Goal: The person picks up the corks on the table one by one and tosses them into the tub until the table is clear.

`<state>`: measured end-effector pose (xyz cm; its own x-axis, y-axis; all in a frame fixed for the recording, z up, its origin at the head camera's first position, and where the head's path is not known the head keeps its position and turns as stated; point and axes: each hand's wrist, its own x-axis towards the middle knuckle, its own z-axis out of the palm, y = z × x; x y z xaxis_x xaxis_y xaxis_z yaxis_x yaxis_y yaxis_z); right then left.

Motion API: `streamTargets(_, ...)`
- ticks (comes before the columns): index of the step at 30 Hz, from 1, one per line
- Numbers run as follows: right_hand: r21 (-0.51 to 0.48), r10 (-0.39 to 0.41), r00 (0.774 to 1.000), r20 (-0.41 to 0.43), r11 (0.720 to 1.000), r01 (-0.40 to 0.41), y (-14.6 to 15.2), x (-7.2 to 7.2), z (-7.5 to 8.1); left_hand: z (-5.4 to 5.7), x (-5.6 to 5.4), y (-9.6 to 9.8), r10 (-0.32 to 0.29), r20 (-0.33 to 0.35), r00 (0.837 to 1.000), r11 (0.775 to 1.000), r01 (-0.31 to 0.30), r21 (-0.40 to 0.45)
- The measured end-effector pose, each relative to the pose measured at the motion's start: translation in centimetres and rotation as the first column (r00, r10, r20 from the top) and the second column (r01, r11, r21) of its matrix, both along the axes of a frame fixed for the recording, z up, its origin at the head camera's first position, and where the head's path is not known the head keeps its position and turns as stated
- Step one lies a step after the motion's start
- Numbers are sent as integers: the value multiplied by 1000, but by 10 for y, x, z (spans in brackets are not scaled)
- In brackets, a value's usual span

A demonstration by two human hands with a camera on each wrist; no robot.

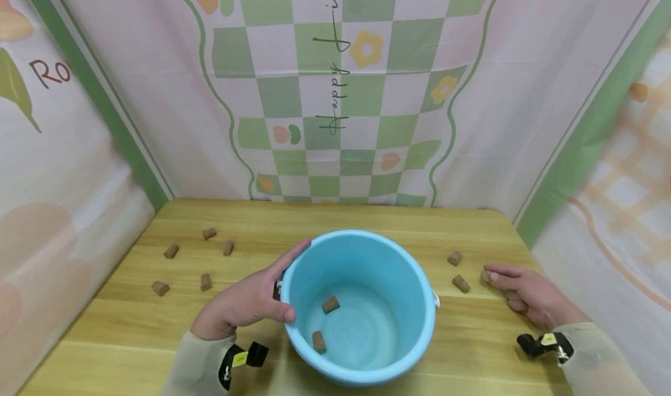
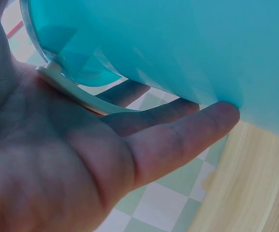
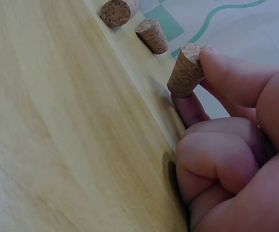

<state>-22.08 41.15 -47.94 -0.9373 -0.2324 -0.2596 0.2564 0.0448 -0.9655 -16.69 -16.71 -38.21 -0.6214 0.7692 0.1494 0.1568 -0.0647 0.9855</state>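
A light blue bucket (image 1: 362, 375) stands on the table, two cork stoppers (image 1: 331, 304) lying on its bottom. My left hand (image 1: 251, 300) holds its left side, thumb at the rim. In the left wrist view, spread fingers (image 2: 183, 140) lie along the bucket's outer wall (image 2: 202, 53), beside its handle (image 2: 74, 92). Off to the right, my right hand (image 1: 532, 294) pinches a cork stopper (image 3: 186, 70) between thumb and index finger, while the other fingers curl in. Two more corks (image 1: 461, 283) lie just left of that hand.
On the left part of the wooden table (image 1: 126, 326) several corks (image 1: 206, 282) lie scattered. A printed cloth with green checks (image 1: 362, 93) hangs behind the table's back edge, and more cloth hangs at both sides.
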Motion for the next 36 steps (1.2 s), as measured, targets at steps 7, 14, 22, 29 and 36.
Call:
streamTargets(7, -20, 7, 1000, -1, 1000, -7, -2, 1, 1, -1, 0, 0, -6, -5, 1000, 1000, 6, 12)
streamTargets(14, -41, 0, 1000, 13, 999, 1, -1, 2, 2, 0, 0, 1, -12, 0, 1000, 1000, 12, 16)
streamTargets(22, -81, 14, 1000, 19, 997, -13, 1, 2, 1, 0, 0, 0, -2, -3, 1000, 1000, 2, 7)
streamTargets(29, -127, 19, 999, 27, 992, -15, 2, 3, 1, 0, 0, 0, 0, -10, 1000, 1000, 0, 8)
streamTargets(36, -171, 12, 999, 34, 985, -6, 1, 3, 1, 0, 0, 0, 1, -11, 1000, 1000, -1, 11)
